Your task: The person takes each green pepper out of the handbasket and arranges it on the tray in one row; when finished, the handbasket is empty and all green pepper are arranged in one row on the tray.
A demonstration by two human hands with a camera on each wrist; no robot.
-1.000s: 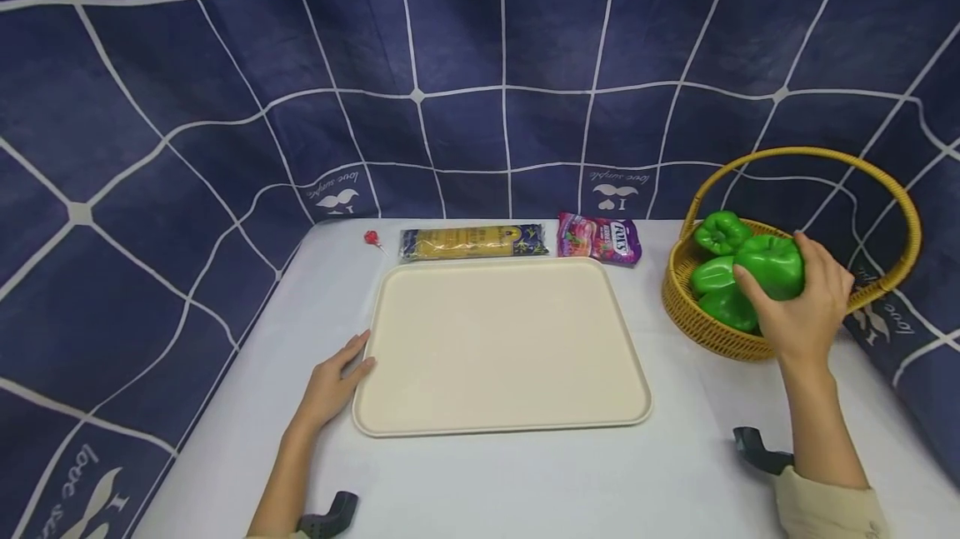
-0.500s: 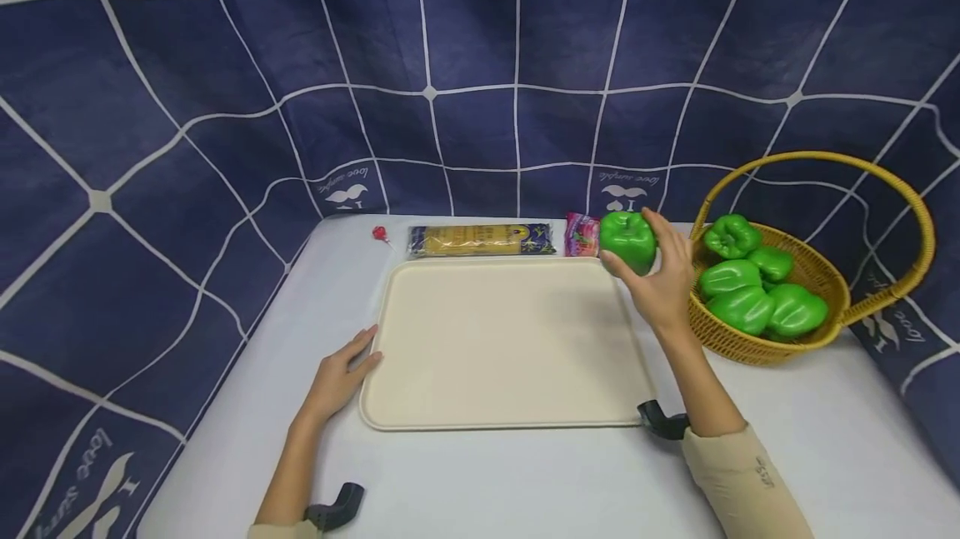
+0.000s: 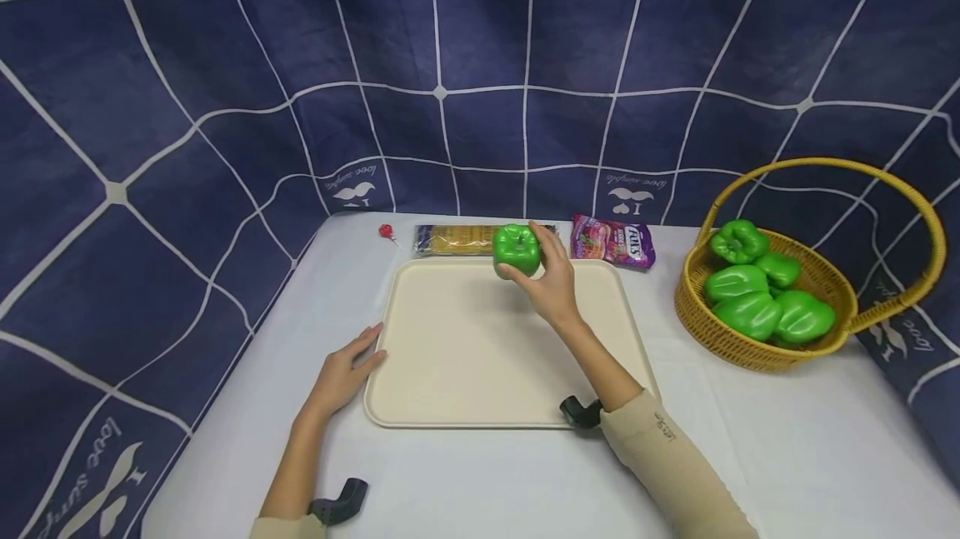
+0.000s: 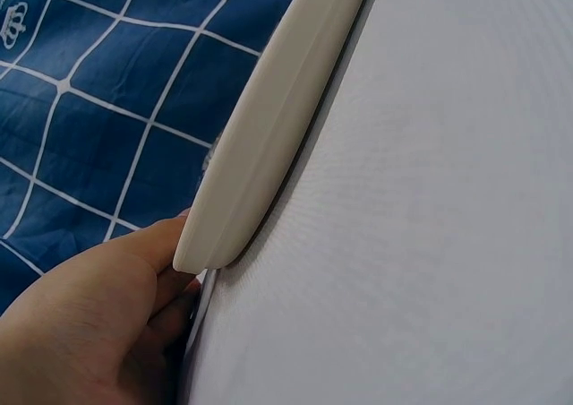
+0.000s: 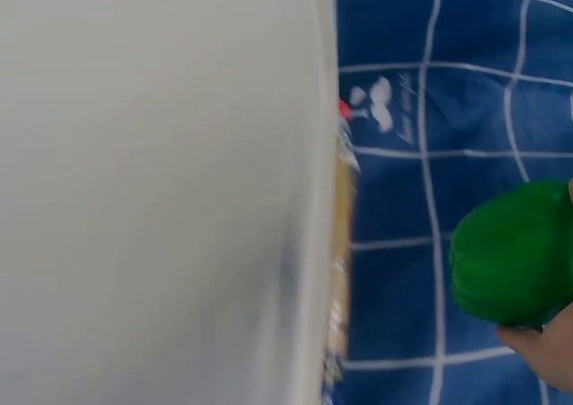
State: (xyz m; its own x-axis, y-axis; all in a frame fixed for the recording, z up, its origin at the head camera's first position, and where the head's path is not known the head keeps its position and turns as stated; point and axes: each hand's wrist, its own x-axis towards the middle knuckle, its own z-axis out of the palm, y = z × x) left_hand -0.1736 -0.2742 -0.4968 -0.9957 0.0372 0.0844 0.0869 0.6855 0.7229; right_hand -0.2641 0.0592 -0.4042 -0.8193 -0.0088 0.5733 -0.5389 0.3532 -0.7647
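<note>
My right hand (image 3: 553,285) grips a green bell pepper (image 3: 516,249) between thumb and fingers. It is held above the far edge of the cream tray (image 3: 450,372), in front of the packet of pasta. The right wrist view shows the same bell pepper (image 5: 512,254) off to the right, with only part of the thumb and palm visible. At the tray's left edge, my left hand (image 3: 341,376) rests with fingers fairly straight, touching the rim. Close up, the left wrist view has the left hand (image 4: 89,311) against a corner of the tray (image 4: 269,109).
A yellow wicker basket (image 3: 720,343) with a tall handle stands on the right, several green bell peppers (image 3: 753,314) inside. Behind the tray lie a pasta packet (image 3: 453,239), a purple Fox's candy bag (image 3: 613,242) and a red lollipop (image 3: 386,232). Blue checked cloth hangs around the table.
My right hand has lifted the bell pepper out of the basket and carried it left, past the candy bag, to above the tray's far edge. My left hand stays at the tray.
</note>
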